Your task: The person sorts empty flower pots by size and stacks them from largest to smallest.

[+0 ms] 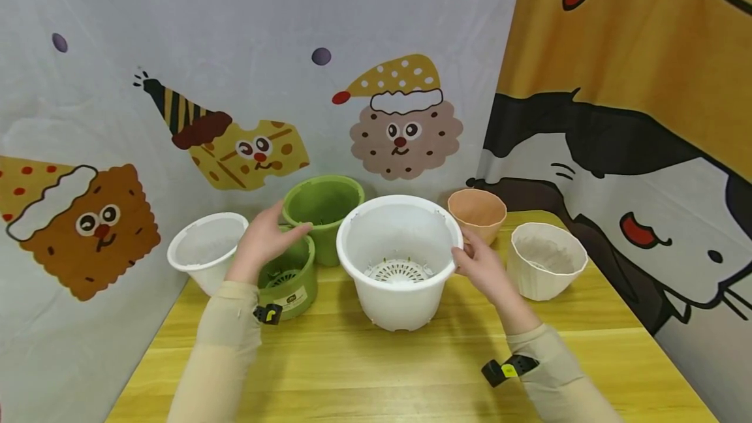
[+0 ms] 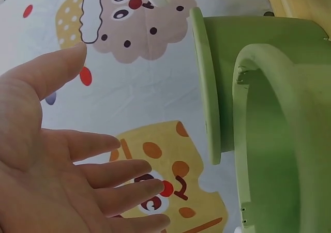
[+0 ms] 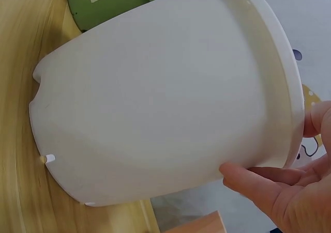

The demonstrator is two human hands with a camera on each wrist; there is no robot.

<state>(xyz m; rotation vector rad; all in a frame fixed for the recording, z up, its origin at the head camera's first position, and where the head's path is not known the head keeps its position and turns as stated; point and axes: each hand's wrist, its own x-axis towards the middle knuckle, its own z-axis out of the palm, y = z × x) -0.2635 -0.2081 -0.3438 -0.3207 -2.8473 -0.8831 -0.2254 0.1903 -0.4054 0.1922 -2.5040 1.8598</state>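
Observation:
A large white plastic pot (image 1: pixel 399 305) with a slotted bottom is close over the middle of the table. My right hand (image 1: pixel 478 266) grips its rim from the right. In the right wrist view, fingers and thumb of that hand (image 3: pixel 289 197) pinch the rim area of the white pot (image 3: pixel 155 104). My left hand (image 1: pixel 266 241) hovers over the front green pot (image 1: pixel 308 279), which bears a pale label. The left wrist view has the left hand (image 2: pixel 67 176) with fingers spread and nothing in them, beside the green pot's rim (image 2: pixel 239 135).
Behind the front green pot stands a taller green pot (image 1: pixel 330 240). A smaller white pot (image 1: pixel 205 273) is at the table's left edge. An orange pot (image 1: pixel 478 214) and a cream faceted pot (image 1: pixel 537 276) stand on the right. Printed cloth (image 1: pixel 235 38) hangs behind the wooden table (image 1: pixel 364 377).

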